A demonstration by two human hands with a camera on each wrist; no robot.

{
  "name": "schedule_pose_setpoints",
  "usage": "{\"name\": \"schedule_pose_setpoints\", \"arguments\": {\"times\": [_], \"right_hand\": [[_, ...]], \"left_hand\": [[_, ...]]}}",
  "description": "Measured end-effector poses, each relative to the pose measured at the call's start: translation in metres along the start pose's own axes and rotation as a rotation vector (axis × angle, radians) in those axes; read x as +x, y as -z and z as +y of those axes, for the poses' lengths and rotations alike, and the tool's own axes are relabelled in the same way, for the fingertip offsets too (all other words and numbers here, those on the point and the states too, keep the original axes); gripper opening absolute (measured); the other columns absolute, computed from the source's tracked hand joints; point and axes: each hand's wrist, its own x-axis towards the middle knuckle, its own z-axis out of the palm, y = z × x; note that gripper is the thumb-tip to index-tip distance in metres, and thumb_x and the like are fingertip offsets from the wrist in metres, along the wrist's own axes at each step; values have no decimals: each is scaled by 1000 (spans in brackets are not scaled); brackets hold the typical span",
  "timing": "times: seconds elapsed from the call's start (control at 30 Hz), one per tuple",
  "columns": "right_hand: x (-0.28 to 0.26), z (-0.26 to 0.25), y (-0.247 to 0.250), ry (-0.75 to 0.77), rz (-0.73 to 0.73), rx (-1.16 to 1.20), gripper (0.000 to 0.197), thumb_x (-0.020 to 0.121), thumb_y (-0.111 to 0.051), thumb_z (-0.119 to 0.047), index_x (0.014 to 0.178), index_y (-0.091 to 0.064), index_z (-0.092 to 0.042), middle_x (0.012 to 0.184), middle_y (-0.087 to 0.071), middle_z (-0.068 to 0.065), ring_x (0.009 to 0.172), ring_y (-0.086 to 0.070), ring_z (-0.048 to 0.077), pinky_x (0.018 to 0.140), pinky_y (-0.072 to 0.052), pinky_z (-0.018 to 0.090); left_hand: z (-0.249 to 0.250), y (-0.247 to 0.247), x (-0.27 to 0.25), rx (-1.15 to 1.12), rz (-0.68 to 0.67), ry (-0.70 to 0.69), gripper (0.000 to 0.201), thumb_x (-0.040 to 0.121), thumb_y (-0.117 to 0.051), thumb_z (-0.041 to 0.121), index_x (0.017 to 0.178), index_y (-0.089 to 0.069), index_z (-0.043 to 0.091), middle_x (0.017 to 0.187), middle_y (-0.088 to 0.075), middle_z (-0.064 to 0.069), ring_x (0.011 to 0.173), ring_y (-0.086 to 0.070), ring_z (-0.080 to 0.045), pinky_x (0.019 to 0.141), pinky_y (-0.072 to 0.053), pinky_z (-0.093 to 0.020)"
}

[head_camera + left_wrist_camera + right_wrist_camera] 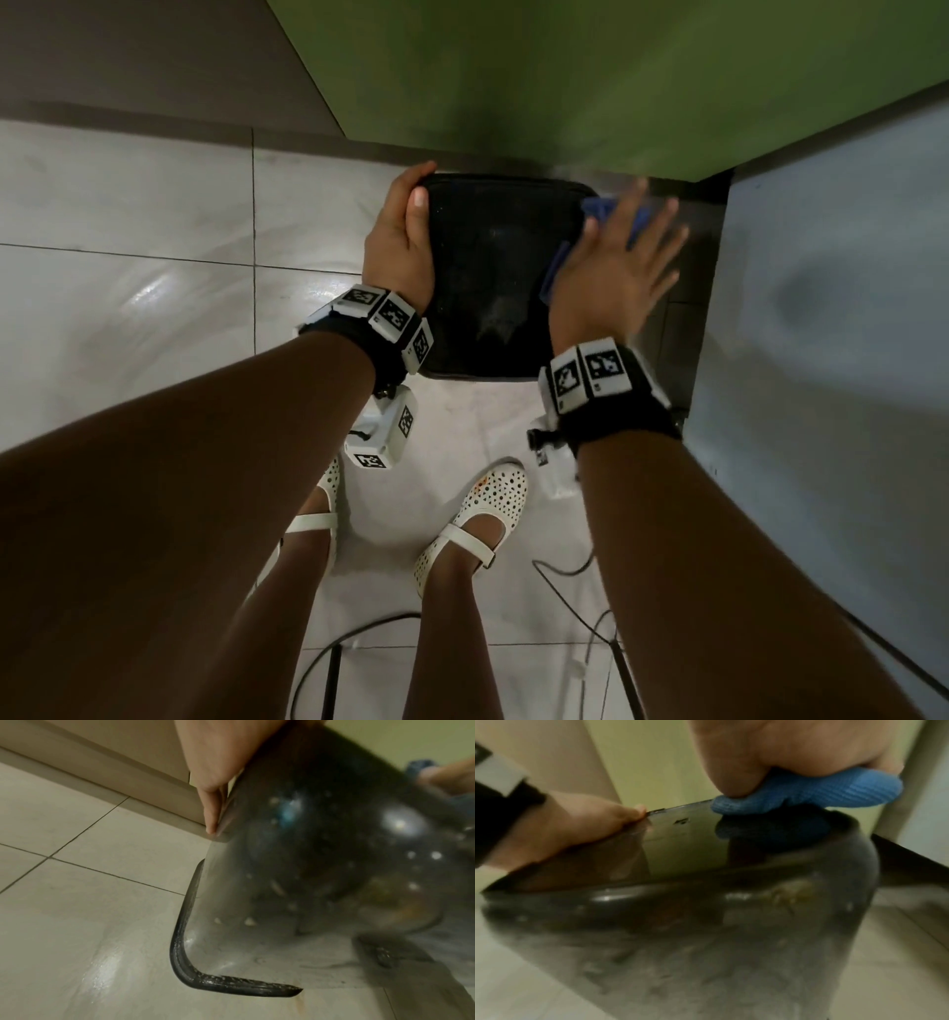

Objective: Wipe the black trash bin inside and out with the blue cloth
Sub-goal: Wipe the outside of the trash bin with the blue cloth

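The black trash bin stands upside down on the tiled floor, its flat base facing up and its rim near the tiles. My left hand grips the base's far-left corner, thumb on top and fingers down the side wall. My right hand lies with spread, straight fingers on the blue cloth and presses it onto the right edge of the base. In the right wrist view the folded cloth sits under my thumb on the glossy bin, which is speckled and smeared lower down.
A green panel rises just behind the bin, and a pale grey-blue surface closes the right side. My feet in white dotted shoes stand close in front. Black cables trail over the shiny floor tiles.
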Motion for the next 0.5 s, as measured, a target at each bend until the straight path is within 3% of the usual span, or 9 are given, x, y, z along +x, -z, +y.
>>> {"name": "schedule_pose_setpoints", "arguments": {"times": [0.07,0.1,0.2,0.33,0.4,0.5], "right_hand": [[-16,5,-12,-189,119,71,52,98,-26,-39,146,-26,-19,151,-25,20,140,-20,40,111,-24,56],[-27,5,-17,-200,158,43,53,97,-25,-39,144,-31,-15,147,-32,22,137,-26,42,109,-28,56],[-59,-6,-30,-43,178,-16,51,94,-31,-33,138,-41,-9,141,-41,26,132,-34,46,107,-29,55],[-70,-36,-39,247,125,-31,49,92,-36,-30,136,-44,-11,142,-41,22,133,-34,43,108,-26,53],[-57,-49,-37,416,83,-22,48,94,-39,-28,139,-40,-13,147,-36,19,138,-27,40,112,-19,51],[-19,-56,-22,477,20,-73,47,99,-36,-30,144,-29,-19,154,-23,13,143,-14,35,114,-10,53]], "left_hand": [[1,-2,-1,4,21,3,35,99,-26,30,126,-48,27,107,-56,6,96,-55,-10,75,-44,-5],[2,-2,-1,4,32,4,35,99,-26,31,125,-49,27,107,-57,5,97,-56,-11,79,-46,-13],[1,-2,-2,5,49,6,36,97,-26,33,124,-50,29,109,-61,-1,99,-59,-18,84,-51,-28],[0,-1,-1,28,48,-10,37,96,-28,33,124,-50,26,112,-64,-6,97,-63,-19,79,-55,-28],[0,-1,-1,38,54,-26,37,96,-29,32,125,-50,24,114,-64,-7,100,-62,-17,83,-54,-27],[-3,-1,0,39,40,-27,37,97,-30,31,126,-50,24,115,-64,-3,100,-61,-14,83,-52,-20]]}}
